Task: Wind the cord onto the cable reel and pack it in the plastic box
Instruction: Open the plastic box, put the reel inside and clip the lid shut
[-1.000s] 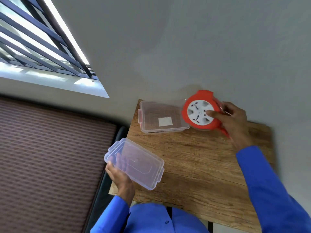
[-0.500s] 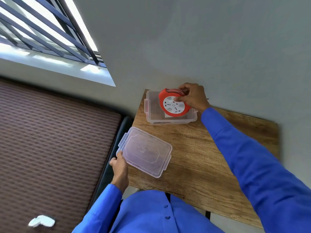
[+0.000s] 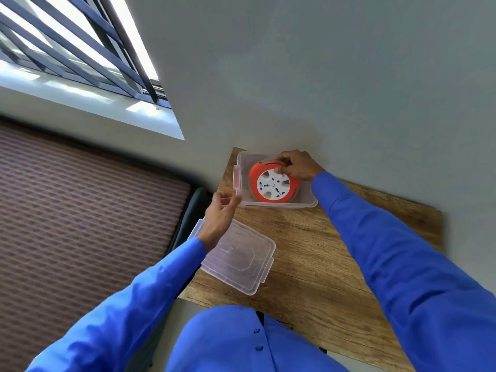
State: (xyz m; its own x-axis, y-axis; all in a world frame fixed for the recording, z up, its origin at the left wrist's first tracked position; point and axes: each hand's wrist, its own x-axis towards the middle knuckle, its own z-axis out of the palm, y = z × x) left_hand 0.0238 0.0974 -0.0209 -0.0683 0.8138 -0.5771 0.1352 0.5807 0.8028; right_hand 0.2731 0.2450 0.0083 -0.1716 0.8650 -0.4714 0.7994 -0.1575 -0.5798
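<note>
Wooden tabletop (image 3: 308, 269) with brown grain, its far edge set against a plain grey wall (image 3: 322, 76). Upper left: a window (image 3: 67, 49) crossed by dark slanting bars, above a pale sill (image 3: 80, 103). Left of the tabletop: a brown woven-patterned surface (image 3: 80, 210). Between that surface and the tabletop's left edge: a dark rounded object (image 3: 192, 208), only partly visible.

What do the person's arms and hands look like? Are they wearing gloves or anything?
No gloves: both hands are bare, the left hand and the right hand. I can see no rings or watch. Both arms are covered by long bright blue sleeves that reach the wrists. They belong to a blue shirt with small matching buttons down the front.
</note>
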